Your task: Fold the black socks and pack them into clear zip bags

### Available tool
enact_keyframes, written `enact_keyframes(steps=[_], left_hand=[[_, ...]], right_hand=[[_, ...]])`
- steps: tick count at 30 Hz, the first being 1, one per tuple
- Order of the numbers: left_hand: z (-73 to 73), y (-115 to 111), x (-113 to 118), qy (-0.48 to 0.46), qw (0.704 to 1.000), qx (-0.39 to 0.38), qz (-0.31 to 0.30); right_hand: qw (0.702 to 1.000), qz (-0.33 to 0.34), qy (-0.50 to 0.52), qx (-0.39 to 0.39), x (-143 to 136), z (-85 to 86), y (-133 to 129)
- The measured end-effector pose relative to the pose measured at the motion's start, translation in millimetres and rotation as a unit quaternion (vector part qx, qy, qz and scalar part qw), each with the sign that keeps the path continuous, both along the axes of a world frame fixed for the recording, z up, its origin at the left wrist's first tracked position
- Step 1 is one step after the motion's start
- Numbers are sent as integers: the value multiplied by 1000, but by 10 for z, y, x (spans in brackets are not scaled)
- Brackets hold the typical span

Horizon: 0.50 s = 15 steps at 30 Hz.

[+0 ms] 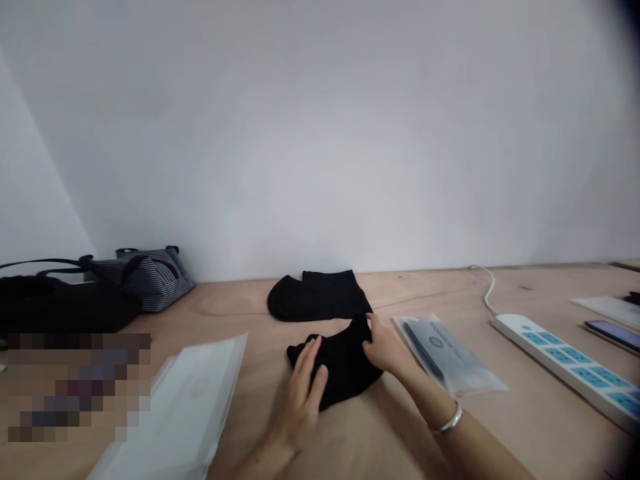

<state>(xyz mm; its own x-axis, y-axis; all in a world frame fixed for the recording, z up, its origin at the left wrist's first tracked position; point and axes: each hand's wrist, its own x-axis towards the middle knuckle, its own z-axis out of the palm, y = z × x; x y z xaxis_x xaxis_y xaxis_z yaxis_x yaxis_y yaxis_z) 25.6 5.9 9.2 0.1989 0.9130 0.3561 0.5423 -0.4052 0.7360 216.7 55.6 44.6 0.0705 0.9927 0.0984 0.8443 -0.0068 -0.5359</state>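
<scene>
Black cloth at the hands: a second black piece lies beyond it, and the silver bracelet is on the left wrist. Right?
Wrong wrist: the head view shows the silver bracelet on the right wrist. The second black piece does lie beyond the black cloth.

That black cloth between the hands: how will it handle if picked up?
Likely floppy: the black cloth creases and its edge bends up at the right hand. Probably light for its size, since it looks like thin fabric. Rolling seems unlikely: it lies low and spread on the table, with an uneven outline.
</scene>
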Motion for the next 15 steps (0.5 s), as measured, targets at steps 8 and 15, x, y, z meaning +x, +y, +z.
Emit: enact_keyframes(steps=[8,15], left_hand=[[1,300,-310,-160,966,17,203],[-123,464,-493,-62,979,64,186]], right_hand=[[978,22,-190,79,-1116,146,-281],[951,179,-228,109,-1306,-230,-450]])
